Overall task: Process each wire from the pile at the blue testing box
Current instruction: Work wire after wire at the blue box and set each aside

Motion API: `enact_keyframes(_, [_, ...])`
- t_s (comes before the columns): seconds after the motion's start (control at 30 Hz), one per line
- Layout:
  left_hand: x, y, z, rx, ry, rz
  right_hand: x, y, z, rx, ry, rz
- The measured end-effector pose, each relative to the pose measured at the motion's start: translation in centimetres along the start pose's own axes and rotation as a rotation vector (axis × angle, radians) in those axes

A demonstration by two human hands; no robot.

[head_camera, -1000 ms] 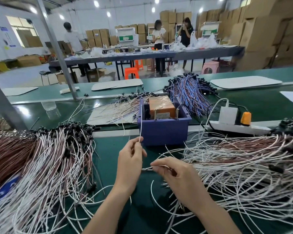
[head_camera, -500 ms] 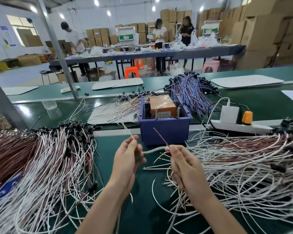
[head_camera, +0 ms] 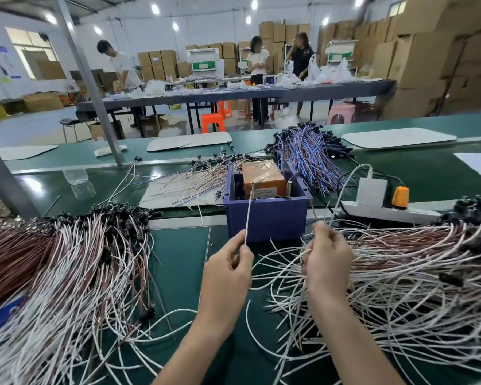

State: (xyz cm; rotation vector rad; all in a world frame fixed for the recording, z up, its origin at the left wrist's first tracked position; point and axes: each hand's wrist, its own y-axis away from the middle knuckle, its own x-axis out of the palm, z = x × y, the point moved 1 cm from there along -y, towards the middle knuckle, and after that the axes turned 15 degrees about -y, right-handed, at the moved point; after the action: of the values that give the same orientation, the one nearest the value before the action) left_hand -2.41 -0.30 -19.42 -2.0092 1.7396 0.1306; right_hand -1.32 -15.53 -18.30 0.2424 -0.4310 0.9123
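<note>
Your left hand [head_camera: 228,270] pinches a thin white wire [head_camera: 247,218], its tip at the blue plastic testing box [head_camera: 267,220]'s left metal post [head_camera: 252,188]. Your right hand [head_camera: 326,259] pinches a brown wire end [head_camera: 313,212]. The box's white label [head_camera: 264,192] is unreadable.

Both forearms show bare along their whole visible length, as do the left hand [head_camera: 228,270] and right hand [head_camera: 328,262], save a tiny yellowish speck [head_camera: 331,242] on a right finger.
</note>
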Motion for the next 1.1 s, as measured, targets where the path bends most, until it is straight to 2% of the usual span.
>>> enact_keyframes(0.23, [0.4, -0.2, 1.1, -0.017, -0.027, 0.018, 2.6, -1.6, -0.8, -0.113, 0.143, -0.015])
enact_keyframes(0.7, [0.2, -0.1, 1.0, -0.016, 0.016, -0.244, 2.2, -1.0, -0.8, -0.217, 0.24, 0.08])
enact_keyframes(1.1, [0.6, -0.7, 1.1, -0.024, 0.006, -0.125, 2.2, -1.4, -1.0, -0.226, 0.279, 0.111])
